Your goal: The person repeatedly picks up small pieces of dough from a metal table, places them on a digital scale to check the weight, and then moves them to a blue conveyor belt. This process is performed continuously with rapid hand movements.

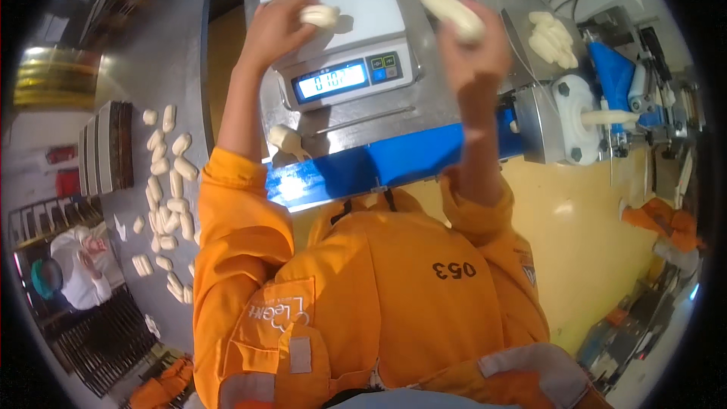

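My left hand (282, 29) is over the white weighing scale (371, 0), its fingers closed on a short, pale dough piece (321, 16). Whether that piece rests on the platform is hard to tell. Slightly blurred, my right hand (486, 51) grips a longer dough roll (447, 9), raised to the right of the scale and tilted. A lit display (332, 85) faces me from the scale's front. In front of it, a thin metal rod-like tool (363, 120) lies on the steel table, beside a rounded dough lump (285, 138) near the front edge.
To the right, a machine (569, 121) has a dough strand (609, 117) at its outlet; a dough pile (551, 39) lies behind it. Many dough pieces (176, 182) cover the left steel table (178, 30). A person in white (79, 269) is at far left.
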{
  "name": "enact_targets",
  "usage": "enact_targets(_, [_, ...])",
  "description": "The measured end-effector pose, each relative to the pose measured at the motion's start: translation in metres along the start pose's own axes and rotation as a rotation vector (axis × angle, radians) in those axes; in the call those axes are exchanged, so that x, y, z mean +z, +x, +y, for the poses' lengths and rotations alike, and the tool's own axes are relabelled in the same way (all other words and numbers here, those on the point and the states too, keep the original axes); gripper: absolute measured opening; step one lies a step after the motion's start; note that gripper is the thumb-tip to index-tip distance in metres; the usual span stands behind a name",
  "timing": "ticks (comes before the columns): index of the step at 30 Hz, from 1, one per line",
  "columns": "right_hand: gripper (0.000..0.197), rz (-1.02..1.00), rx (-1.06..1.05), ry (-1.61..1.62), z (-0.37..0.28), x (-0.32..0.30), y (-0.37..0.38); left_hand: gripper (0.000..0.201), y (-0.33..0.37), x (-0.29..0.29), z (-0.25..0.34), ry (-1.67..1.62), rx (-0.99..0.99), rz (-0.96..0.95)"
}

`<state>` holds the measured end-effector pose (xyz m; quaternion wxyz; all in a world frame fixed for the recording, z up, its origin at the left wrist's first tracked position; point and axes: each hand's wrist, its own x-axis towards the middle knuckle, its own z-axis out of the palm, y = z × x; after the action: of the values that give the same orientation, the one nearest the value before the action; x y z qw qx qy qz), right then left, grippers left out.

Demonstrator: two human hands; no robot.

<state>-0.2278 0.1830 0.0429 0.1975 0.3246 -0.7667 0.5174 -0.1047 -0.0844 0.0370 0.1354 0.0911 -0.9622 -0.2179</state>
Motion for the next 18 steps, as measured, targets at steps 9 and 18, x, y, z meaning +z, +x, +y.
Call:
enact_targets(9, [0.034, -0.338, -0.408, 0.073, 0.022, 0.025, -0.091, 0.044, -0.352, 0.024, 0.014, -1.362, -0.73, 1.18])
enact_targets(18, [0.027, -0.647, 0.094, 0.207, 0.085, -0.016, -0.089, 0.035, -0.692, -0.018, 0.002, -0.812, -1.52, 1.924])
